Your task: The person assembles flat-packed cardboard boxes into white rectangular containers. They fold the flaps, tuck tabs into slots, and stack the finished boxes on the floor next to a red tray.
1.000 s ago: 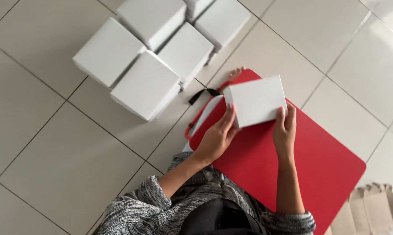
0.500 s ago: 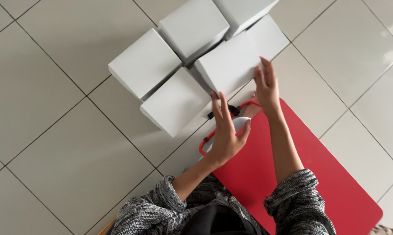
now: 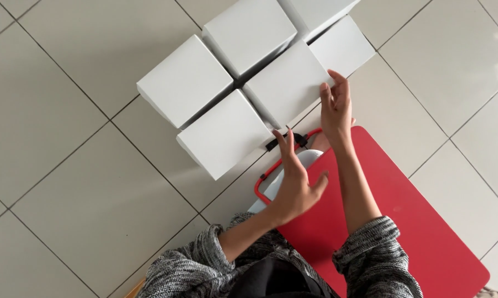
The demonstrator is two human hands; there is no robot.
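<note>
Several plain white boxes stand packed together on the tiled floor. My right hand [image 3: 336,107] rests flat, fingers together, against the near edge of one white box [image 3: 286,83] in the middle of the group. My left hand [image 3: 294,179] hovers open with fingers spread, holding nothing, just below another white box [image 3: 225,134] and over the edge of a red board [image 3: 392,209] on my lap. Both sleeves are grey knit.
A red-rimmed white object with a black strap [image 3: 279,171] pokes out from under the red board. More white boxes [image 3: 184,80] [image 3: 249,33] [image 3: 342,47] fill the upper middle. Pale floor tiles [image 3: 67,182] surround everything.
A second ago both hands held a white box over the red board. That box now sits among the others on the floor, and my hands have let go; the view has shifted forward.
</note>
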